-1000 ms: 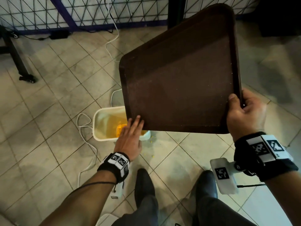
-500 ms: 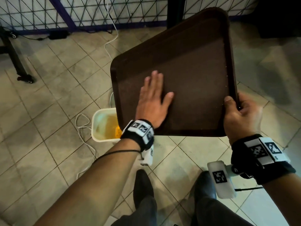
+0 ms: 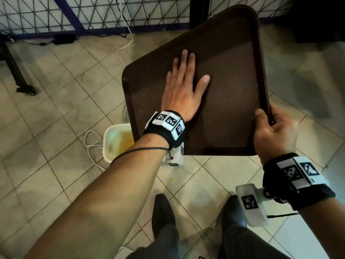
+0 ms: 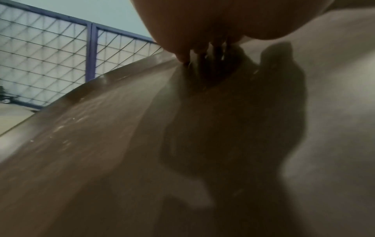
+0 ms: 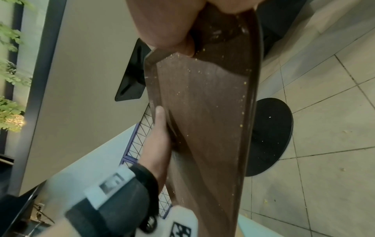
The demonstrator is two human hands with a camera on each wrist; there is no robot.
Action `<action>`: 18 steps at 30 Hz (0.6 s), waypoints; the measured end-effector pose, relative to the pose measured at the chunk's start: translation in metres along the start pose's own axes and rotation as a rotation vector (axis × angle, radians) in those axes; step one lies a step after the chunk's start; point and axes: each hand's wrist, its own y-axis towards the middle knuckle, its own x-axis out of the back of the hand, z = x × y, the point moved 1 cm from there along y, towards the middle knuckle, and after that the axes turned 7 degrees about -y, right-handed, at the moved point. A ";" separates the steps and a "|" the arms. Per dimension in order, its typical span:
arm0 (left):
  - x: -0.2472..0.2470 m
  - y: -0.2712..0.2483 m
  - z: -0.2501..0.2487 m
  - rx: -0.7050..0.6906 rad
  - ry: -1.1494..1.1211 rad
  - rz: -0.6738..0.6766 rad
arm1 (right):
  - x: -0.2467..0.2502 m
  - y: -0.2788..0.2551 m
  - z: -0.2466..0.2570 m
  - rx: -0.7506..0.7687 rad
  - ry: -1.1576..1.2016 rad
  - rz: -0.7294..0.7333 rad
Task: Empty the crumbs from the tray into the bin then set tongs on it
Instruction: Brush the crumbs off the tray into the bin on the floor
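A dark brown tray is held tilted over the floor, its lower left corner above a white bin with yellow crumbs inside. My right hand grips the tray's right rim near the bottom corner, thumb on top. My left hand lies flat on the tray's surface with straight fingers. Small yellow crumbs still speckle the tray in the right wrist view, where my left hand presses against it. The left wrist view is blurred; the tray fills it. No tongs are in view.
A tiled floor lies below, with a few crumbs by my shoes. White cables loop left of the bin. A wire-mesh fence runs along the back. A black round table base stands behind the tray.
My left hand moved from the tray's lower left corner by the bin up onto the tray's surface and further toward its far end. The tray shifted slightly lower and left.
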 end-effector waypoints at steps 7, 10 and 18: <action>-0.006 -0.095 0.104 0.483 0.113 0.154 | 0.003 0.001 -0.002 -0.014 0.016 0.001; -0.004 -0.086 0.088 0.368 0.088 0.064 | 0.003 0.001 -0.004 -0.011 0.001 0.003; -0.036 -0.072 -0.014 -0.152 0.168 0.145 | 0.002 0.000 0.005 0.034 -0.014 0.006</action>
